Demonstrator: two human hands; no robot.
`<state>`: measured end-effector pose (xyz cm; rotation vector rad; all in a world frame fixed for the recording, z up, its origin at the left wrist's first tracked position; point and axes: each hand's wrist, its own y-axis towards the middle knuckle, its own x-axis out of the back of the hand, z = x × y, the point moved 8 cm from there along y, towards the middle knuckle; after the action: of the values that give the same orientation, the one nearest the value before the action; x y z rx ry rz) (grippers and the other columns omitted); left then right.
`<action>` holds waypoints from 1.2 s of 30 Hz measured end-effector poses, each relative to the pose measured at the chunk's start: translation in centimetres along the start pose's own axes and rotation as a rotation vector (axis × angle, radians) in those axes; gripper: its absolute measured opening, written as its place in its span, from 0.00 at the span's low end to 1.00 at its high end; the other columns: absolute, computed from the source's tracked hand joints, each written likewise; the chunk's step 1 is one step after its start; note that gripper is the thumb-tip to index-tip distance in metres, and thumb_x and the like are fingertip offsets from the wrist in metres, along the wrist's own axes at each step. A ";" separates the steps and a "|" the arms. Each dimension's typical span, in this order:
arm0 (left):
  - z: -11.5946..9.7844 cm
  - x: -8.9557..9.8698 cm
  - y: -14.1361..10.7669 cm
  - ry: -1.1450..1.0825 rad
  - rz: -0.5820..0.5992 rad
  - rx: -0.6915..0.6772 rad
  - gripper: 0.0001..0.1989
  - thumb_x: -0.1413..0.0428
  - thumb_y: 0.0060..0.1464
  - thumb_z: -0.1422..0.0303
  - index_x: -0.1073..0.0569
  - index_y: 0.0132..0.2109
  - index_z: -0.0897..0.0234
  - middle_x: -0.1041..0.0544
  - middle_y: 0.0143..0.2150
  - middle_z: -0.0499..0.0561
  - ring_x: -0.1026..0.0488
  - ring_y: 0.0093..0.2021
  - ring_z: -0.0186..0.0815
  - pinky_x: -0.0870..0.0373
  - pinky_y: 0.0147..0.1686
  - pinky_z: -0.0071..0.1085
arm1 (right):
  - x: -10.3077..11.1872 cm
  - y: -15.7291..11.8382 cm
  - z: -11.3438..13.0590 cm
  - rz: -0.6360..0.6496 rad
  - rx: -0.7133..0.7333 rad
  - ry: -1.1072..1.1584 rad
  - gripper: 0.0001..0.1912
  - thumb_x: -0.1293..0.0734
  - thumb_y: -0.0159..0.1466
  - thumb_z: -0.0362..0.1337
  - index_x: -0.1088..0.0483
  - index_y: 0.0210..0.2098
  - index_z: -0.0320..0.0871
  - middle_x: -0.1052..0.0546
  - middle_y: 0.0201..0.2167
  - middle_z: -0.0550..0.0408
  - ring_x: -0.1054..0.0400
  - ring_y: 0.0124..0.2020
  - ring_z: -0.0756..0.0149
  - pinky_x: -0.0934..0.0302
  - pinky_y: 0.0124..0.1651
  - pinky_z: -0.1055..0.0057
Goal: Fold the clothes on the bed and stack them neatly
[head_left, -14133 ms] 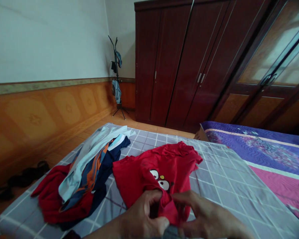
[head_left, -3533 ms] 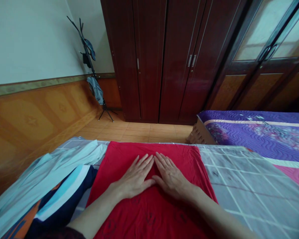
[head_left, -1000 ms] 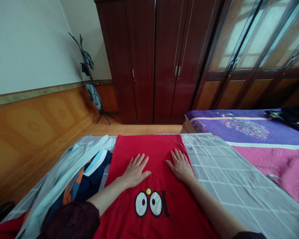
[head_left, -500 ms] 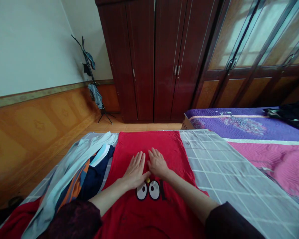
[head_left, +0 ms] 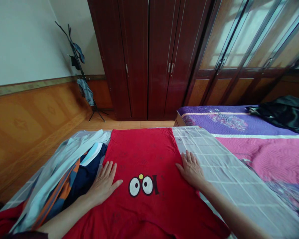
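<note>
A red T-shirt (head_left: 144, 149) lies spread on the bed in front of me, its hem at the far end. Two cartoon eyes, a yellow dot and a dark letter are printed on its middle. My left hand (head_left: 103, 186) rests flat on the shirt's left edge, thumb pointing inward. On the opposite edge, my right hand (head_left: 193, 169) lies with fingers stretched out, partly over the sheet. Neither hand grips the cloth. Towards me the shirt is wrinkled, and its near end runs out of view.
Left of the shirt lies a heap of clothes (head_left: 64, 166), light grey, navy and orange. A grey checked sheet (head_left: 214, 169) covers the bed. Beyond stand a dark red wardrobe (head_left: 134, 59) and a coat stand (head_left: 82, 73). A purple and pink bed (head_left: 239, 129) holds a black garment (head_left: 284, 111).
My hands have slid apart from the shirt's middle to its left and right edges. The print shows fully, and the cloth between them looks flatter. The view has shifted slightly right.
</note>
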<state>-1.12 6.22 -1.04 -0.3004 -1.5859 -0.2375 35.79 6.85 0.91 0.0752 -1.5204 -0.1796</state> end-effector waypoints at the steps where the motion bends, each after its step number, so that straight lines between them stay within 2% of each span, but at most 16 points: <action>1: -1.7 0.3 -0.3 -0.015 -0.002 -0.044 0.40 0.59 0.59 0.47 0.50 0.67 0.74 0.56 0.68 0.63 0.59 0.68 0.50 0.54 0.64 0.49 | 0.5 -0.9 2.3 -0.009 0.044 0.023 0.34 0.43 0.64 0.46 0.45 0.63 0.31 0.50 0.66 0.37 0.60 0.67 0.46 0.59 0.64 0.51; 3: -6.1 0.7 -1.2 -0.048 -0.019 -0.195 0.38 0.59 0.60 0.48 0.56 0.68 0.68 0.59 0.69 0.58 0.61 0.69 0.48 0.55 0.64 0.48 | 0.8 -3.4 8.1 0.042 0.234 0.142 0.33 0.42 0.64 0.45 0.47 0.65 0.36 0.53 0.67 0.43 0.63 0.68 0.49 0.61 0.65 0.52; 5: -9.4 0.4 -2.6 -0.073 -0.019 -0.326 0.38 0.58 0.60 0.49 0.64 0.68 0.64 0.59 0.69 0.56 0.59 0.68 0.48 0.53 0.64 0.48 | 0.8 -6.6 13.3 0.147 0.502 0.281 0.32 0.42 0.65 0.46 0.49 0.65 0.42 0.53 0.68 0.48 0.65 0.68 0.53 0.62 0.66 0.55; 6: -10.1 0.0 -3.5 -0.073 -0.022 -0.367 0.39 0.58 0.60 0.49 0.66 0.68 0.61 0.58 0.69 0.55 0.58 0.68 0.48 0.51 0.63 0.49 | 0.7 -8.2 14.7 0.196 0.616 0.330 0.34 0.43 0.65 0.47 0.53 0.67 0.44 0.54 0.68 0.50 0.65 0.68 0.55 0.62 0.67 0.55; 7: -9.9 -0.3 -4.4 -0.064 -0.038 -0.377 0.38 0.57 0.60 0.50 0.68 0.68 0.58 0.58 0.69 0.54 0.56 0.68 0.49 0.50 0.62 0.51 | 0.6 -9.1 14.8 0.220 0.653 0.356 0.35 0.43 0.65 0.50 0.56 0.67 0.46 0.55 0.68 0.52 0.65 0.68 0.56 0.63 0.67 0.55; 9: -7.8 -0.9 -6.0 -0.031 -0.090 -0.352 0.40 0.55 0.59 0.50 0.69 0.68 0.55 0.57 0.69 0.54 0.53 0.67 0.52 0.46 0.61 0.52 | 0.1 -9.1 11.8 0.222 0.572 0.337 0.37 0.43 0.64 0.54 0.56 0.67 0.48 0.56 0.68 0.53 0.63 0.68 0.55 0.63 0.67 0.53; 12: -3.8 -0.9 -7.2 0.004 -0.151 -0.288 0.43 0.51 0.56 0.48 0.68 0.67 0.51 0.53 0.68 0.54 0.47 0.65 0.53 0.39 0.57 0.50 | -0.3 -6.1 3.1 0.143 0.233 0.222 0.35 0.44 0.64 0.53 0.45 0.64 0.39 0.49 0.66 0.45 0.58 0.67 0.49 0.59 0.65 0.50; 14: -3.8 0.1 -6.9 -0.023 -0.121 -0.330 0.42 0.50 0.56 0.49 0.69 0.67 0.48 0.50 0.67 0.51 0.42 0.63 0.51 0.36 0.55 0.47 | -0.1 -3.7 -1.2 0.078 0.132 0.223 0.30 0.46 0.66 0.49 0.38 0.60 0.38 0.40 0.62 0.43 0.49 0.64 0.50 0.53 0.64 0.52; 16: -7.2 1.8 -5.8 -0.099 -0.029 -0.450 0.38 0.52 0.60 0.53 0.68 0.67 0.47 0.48 0.67 0.49 0.41 0.63 0.46 0.36 0.56 0.43 | 0.1 -1.2 -3.2 0.018 0.127 0.296 0.26 0.47 0.66 0.45 0.33 0.56 0.38 0.33 0.58 0.45 0.42 0.60 0.55 0.48 0.61 0.58; 19: -16.5 4.8 -3.8 -0.240 0.167 -0.726 0.32 0.52 0.60 0.54 0.54 0.68 0.50 0.44 0.67 0.50 0.47 0.66 0.42 0.43 0.61 0.40 | -0.2 3.0 -4.2 -0.053 0.093 0.364 0.24 0.47 0.65 0.41 0.29 0.50 0.36 0.28 0.52 0.44 0.37 0.56 0.58 0.46 0.59 0.64; 22: -25.6 7.0 -1.4 -0.332 0.116 -0.932 0.26 0.53 0.61 0.55 0.39 0.62 0.62 0.38 0.64 0.56 0.46 0.65 0.42 0.50 0.64 0.40 | -0.8 6.9 -4.6 -0.106 0.016 0.360 0.22 0.47 0.65 0.39 0.27 0.46 0.36 0.27 0.49 0.43 0.35 0.53 0.57 0.45 0.57 0.63; 25: -31.5 5.7 0.8 -0.317 -0.025 -1.018 0.21 0.48 0.59 0.58 0.32 0.53 0.68 0.32 0.56 0.59 0.37 0.58 0.44 0.42 0.58 0.39 | -1.4 9.7 -4.9 -0.146 -0.024 0.359 0.18 0.44 0.64 0.40 0.25 0.41 0.40 0.26 0.47 0.46 0.35 0.51 0.59 0.45 0.55 0.64; 27: -33.5 3.5 1.8 -0.295 -0.117 -1.031 0.15 0.46 0.57 0.58 0.29 0.44 0.66 0.29 0.48 0.56 0.33 0.51 0.42 0.35 0.49 0.36 | -1.7 11.1 -5.1 -0.168 -0.044 0.361 0.16 0.41 0.63 0.41 0.24 0.37 0.42 0.26 0.46 0.48 0.35 0.51 0.59 0.46 0.54 0.66; 30: -34.4 0.9 2.3 -0.288 -0.266 -1.068 0.11 0.45 0.57 0.60 0.29 0.37 0.64 0.28 0.40 0.50 0.32 0.42 0.38 0.36 0.40 0.33 | -2.3 12.6 -5.4 -0.192 -0.075 0.371 0.12 0.37 0.60 0.41 0.24 0.34 0.43 0.27 0.48 0.49 0.35 0.50 0.59 0.46 0.52 0.66; 32: -34.2 0.2 2.2 -0.299 -0.312 -1.108 0.10 0.45 0.57 0.60 0.30 0.37 0.63 0.29 0.38 0.49 0.32 0.40 0.36 0.39 0.39 0.32 | -2.6 13.5 -5.5 -0.199 -0.090 0.381 0.09 0.36 0.59 0.39 0.25 0.31 0.44 0.27 0.49 0.50 0.36 0.51 0.58 0.46 0.52 0.66; 36: -33.3 0.4 2.0 -0.368 -0.282 -1.177 0.10 0.45 0.57 0.61 0.29 0.33 0.62 0.28 0.35 0.47 0.33 0.38 0.32 0.41 0.37 0.30 | -3.1 14.9 -5.8 -0.198 -0.110 0.407 0.08 0.37 0.58 0.34 0.27 0.25 0.44 0.27 0.48 0.51 0.37 0.50 0.60 0.47 0.52 0.66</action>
<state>30.90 -3.02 0.52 -1.0653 -1.6842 -1.4088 42.53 21.67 -0.04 0.1649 -1.0937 -0.3827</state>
